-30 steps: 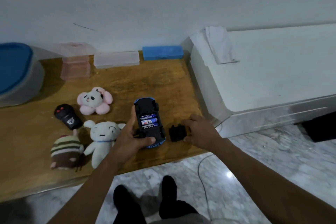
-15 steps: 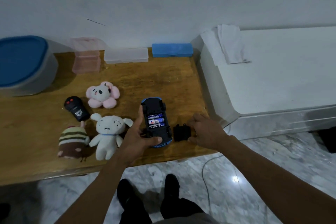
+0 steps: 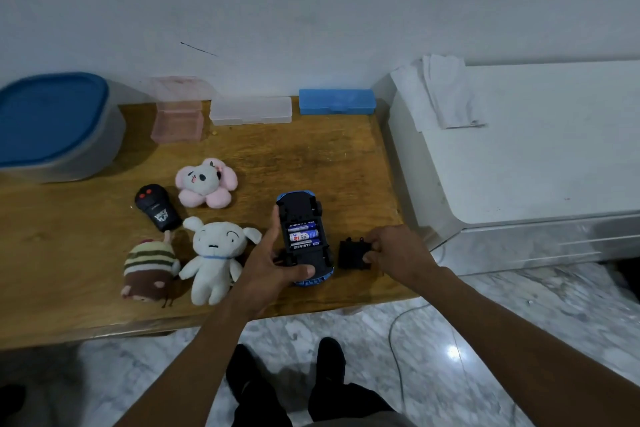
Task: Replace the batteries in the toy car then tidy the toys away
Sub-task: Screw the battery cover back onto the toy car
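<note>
1. Toy car (image 3: 300, 206) is seen upside down on the wooden table (image 3: 311, 156), near the front edge, right of centre.
2. Its battery bay is uncovered; three batteries (image 3: 304, 236) are seated side by side in it.
3. Left hand (image 3: 265, 265): the car is gripped, with the thumb laid across the near end and the forefinger stretched along the car's left side.
4. Right hand (image 3: 398, 253): fingers are curled, and the black battery cover (image 3: 350, 255) is pinched at its right edge, just right of the car.
5. Whether the cover rests on the table or is raised off it cannot be told from this angle.
6. Left of the car, four items are noted: a black remote (image 3: 157, 210), a pink flower plush (image 3: 206, 182), a white plush (image 3: 214, 255) and a striped brown plush (image 3: 150, 270).
7. The left wrist lies close to the white plush.
8. Along the wall are recorded a blue-lidded container (image 3: 52, 121), a pink box (image 3: 177, 118), a clear box (image 3: 251, 110) and a blue box (image 3: 336, 101).
9. A white cabinet (image 3: 540, 156) stands against the table's right end, with a folded cloth (image 3: 450, 94) on top.
</note>
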`<state>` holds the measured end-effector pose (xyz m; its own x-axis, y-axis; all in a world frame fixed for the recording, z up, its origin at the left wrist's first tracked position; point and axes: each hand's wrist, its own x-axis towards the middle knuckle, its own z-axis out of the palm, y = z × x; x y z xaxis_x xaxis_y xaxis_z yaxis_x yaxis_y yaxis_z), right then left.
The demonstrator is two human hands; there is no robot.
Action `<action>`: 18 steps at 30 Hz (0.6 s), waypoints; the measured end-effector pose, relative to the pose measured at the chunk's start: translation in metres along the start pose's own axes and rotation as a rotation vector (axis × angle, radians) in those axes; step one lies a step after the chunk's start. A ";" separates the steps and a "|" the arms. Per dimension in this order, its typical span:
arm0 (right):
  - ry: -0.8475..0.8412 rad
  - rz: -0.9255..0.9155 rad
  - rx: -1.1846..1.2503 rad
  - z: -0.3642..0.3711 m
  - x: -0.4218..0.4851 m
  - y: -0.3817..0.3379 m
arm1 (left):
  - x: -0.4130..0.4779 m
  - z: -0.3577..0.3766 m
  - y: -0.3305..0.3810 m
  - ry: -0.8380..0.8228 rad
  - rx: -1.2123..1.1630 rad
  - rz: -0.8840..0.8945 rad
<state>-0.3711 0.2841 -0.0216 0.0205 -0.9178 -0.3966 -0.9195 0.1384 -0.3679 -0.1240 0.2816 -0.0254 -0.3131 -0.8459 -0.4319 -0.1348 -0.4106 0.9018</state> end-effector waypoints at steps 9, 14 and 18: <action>0.058 0.157 0.408 -0.003 0.007 0.003 | 0.000 0.001 0.001 -0.014 0.002 0.018; 0.043 0.206 0.576 -0.012 0.005 0.003 | 0.000 0.002 0.000 -0.027 0.010 0.005; 0.079 0.213 0.676 -0.028 0.002 -0.004 | 0.001 0.001 0.003 -0.034 0.011 0.012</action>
<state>-0.3788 0.2714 0.0023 -0.1846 -0.8657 -0.4652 -0.4551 0.4948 -0.7403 -0.1256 0.2803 -0.0233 -0.3467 -0.8385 -0.4203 -0.1414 -0.3962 0.9072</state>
